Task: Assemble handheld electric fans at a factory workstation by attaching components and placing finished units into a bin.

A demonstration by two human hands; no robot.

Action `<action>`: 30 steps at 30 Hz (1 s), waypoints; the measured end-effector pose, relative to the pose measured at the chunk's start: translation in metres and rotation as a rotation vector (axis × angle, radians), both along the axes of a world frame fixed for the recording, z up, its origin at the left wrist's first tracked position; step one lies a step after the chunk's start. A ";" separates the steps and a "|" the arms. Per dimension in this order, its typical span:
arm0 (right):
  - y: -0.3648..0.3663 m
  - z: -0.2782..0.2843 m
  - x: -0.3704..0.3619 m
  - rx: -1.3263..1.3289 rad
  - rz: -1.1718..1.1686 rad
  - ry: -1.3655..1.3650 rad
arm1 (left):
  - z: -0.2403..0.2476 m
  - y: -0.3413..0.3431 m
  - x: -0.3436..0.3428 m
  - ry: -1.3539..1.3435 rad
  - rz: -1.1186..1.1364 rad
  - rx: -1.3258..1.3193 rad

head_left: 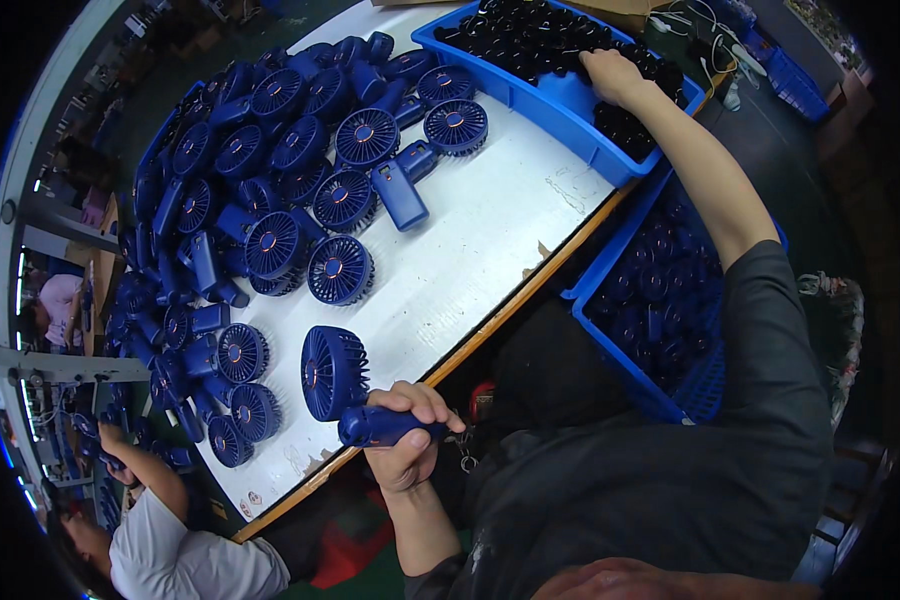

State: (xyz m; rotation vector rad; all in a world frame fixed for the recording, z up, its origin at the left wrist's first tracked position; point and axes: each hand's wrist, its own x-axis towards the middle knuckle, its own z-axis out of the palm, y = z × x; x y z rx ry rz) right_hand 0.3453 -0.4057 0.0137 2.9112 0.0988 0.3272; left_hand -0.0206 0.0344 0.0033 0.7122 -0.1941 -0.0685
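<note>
My left hand is closed around the handle of a dark blue handheld fan. It holds the fan above the table's front edge, with the round grille head tilted up to the left. At the far right, my right hand reaches into a shallow blue bin of small black parts. Its fingers are bent and drawn together among the parts; what they pinch, if anything, is hidden. A light-blue piece lies below that hand in the bin.
Many more blue fans lie heaped over the left and back of the white table. Under its right edge stands a blue crate holding more blue fans. A co-worker in a light shirt works at the lower left.
</note>
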 end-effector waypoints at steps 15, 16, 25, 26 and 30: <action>0.039 0.052 -0.043 1.155 0.093 0.123 | 0.011 -0.011 0.009 0.271 0.134 0.451; 0.065 0.056 -0.052 1.302 0.178 0.144 | 0.014 -0.012 0.008 0.279 0.188 0.476; 0.240 0.037 -0.253 1.772 0.588 1.118 | 0.008 -0.049 0.016 0.087 0.504 0.624; 0.246 0.032 -0.261 1.692 0.608 0.913 | 0.006 -0.045 0.014 0.111 0.504 0.584; 0.261 0.000 -0.284 1.723 0.609 0.683 | -0.001 -0.032 0.005 0.221 0.454 0.476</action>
